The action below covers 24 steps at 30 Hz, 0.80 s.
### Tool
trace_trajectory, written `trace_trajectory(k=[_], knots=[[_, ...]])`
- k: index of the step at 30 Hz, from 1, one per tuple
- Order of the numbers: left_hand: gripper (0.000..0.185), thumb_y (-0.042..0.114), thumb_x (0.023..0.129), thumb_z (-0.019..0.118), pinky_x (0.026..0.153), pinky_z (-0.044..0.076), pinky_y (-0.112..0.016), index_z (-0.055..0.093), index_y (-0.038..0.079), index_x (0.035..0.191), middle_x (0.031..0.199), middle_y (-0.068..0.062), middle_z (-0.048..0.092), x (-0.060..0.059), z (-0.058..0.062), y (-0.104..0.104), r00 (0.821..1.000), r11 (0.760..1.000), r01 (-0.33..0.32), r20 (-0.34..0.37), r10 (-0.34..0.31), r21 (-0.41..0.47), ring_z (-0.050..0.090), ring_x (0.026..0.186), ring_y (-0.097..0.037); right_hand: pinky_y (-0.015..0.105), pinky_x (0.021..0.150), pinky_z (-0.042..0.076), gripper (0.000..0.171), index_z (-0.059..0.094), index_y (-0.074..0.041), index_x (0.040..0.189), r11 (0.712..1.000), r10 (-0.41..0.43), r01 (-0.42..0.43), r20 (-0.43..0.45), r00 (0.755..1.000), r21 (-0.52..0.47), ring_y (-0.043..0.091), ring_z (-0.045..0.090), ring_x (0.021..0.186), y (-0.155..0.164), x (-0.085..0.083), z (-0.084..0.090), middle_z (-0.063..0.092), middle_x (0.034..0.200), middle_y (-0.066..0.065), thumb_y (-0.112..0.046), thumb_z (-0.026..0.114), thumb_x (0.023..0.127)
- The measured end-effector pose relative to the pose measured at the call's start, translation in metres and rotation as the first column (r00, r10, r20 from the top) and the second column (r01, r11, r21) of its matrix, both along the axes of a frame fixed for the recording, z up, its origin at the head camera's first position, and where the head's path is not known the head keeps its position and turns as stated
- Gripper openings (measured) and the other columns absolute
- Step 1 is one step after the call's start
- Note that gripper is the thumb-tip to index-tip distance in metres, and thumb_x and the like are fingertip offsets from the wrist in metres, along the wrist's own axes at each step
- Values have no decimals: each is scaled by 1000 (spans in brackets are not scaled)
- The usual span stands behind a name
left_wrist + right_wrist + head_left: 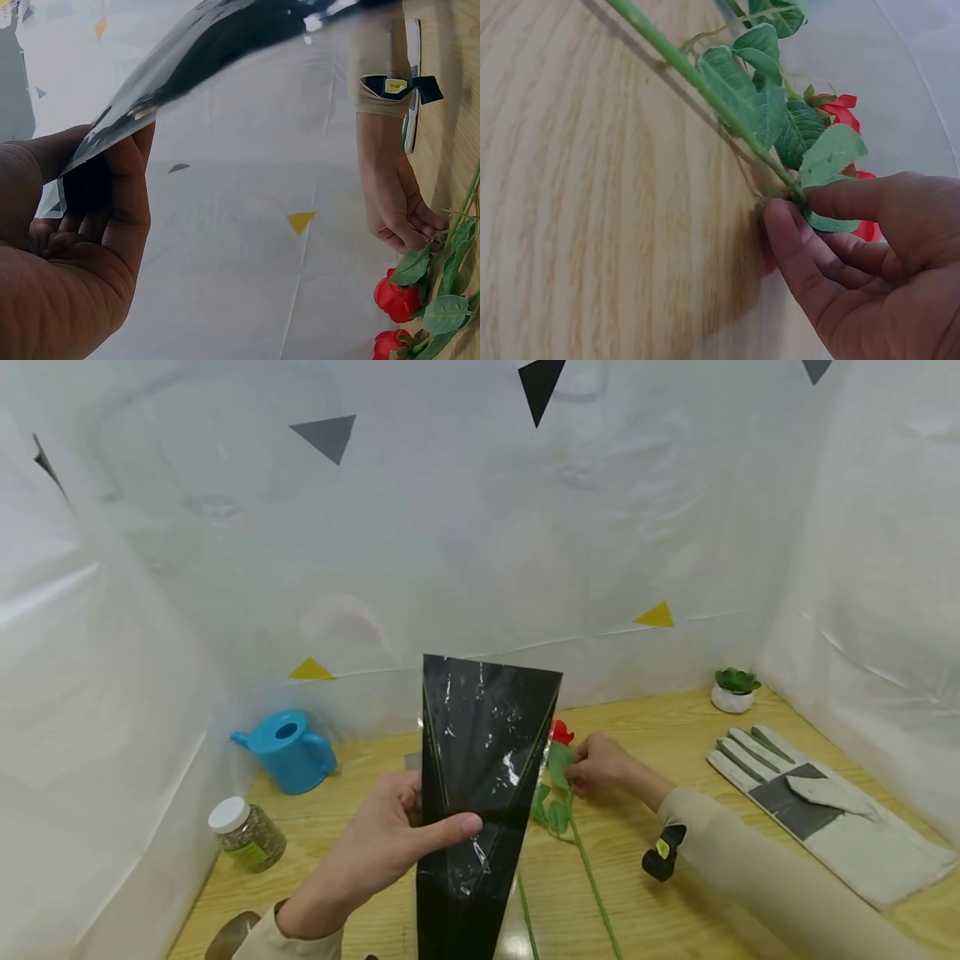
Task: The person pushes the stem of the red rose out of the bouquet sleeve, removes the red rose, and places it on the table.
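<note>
A shiny black flower sleeve stands upright in front of me, its wide end up. My left hand grips it, thumb across the front and fingers behind. In the left wrist view, the clear plastic edge of the sleeve lies between thumb and curled fingers. To its right, my right hand pinches the green stem of a red rose just below the bloom, as the right wrist view shows. A second red rose lies beside it; the sleeve hides part of both in the head view.
At the left are a blue watering can and a white-lidded jar. A pair of work gloves lies at the right, near a small potted succulent. White sheeting closes off the back and sides of the wooden table.
</note>
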<state>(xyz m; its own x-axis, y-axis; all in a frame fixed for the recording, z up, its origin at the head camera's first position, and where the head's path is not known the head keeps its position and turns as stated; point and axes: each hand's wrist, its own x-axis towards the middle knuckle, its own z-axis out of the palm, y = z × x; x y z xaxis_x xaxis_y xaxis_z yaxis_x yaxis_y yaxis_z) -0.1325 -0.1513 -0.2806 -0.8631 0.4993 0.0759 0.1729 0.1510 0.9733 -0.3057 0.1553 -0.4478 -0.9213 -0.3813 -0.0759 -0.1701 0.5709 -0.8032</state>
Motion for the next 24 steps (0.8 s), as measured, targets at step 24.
trace_trajectory(k=[24], knots=[[45,21,93,73,86,55,-45,60,9,134,119,-12,68,-10,-3,14,995,997,-65,75,62,49,67,104,-29,40,78,55,26,66,0,118,995,56,-78,-320,946,-58,29,63,96,6,32,95,65,111,14,-19,59,102]])
